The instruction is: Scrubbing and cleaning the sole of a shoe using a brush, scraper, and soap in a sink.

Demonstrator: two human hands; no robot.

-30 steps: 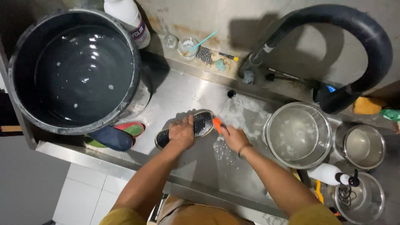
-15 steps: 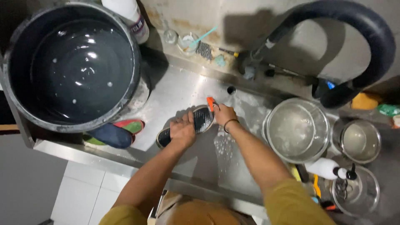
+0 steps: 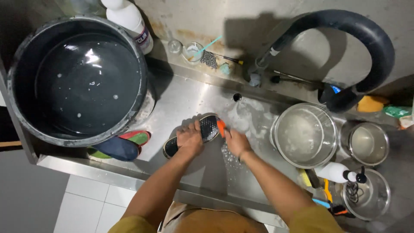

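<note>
A dark shoe with a patterned black sole (image 3: 207, 129) lies sole up in the steel sink (image 3: 185, 99), near its middle. My left hand (image 3: 189, 139) grips the shoe across its middle and holds it down. My right hand (image 3: 235, 141) is shut on an orange brush (image 3: 221, 127), which presses against the toe end of the sole. Soapy foam (image 3: 228, 157) lies on the steel below my right hand.
A large black tub of water (image 3: 79, 80) stands at the left, with a red, green and blue shoe (image 3: 123, 144) under its rim. Steel bowls (image 3: 306, 133) and white bottles (image 3: 338, 172) stand at the right. A thick black hose (image 3: 345, 26) arches over the back ledge.
My right hand has slid the orange brush back and forth along the sole's toe end. My left hand stays on the shoe. The view has shifted slightly.
</note>
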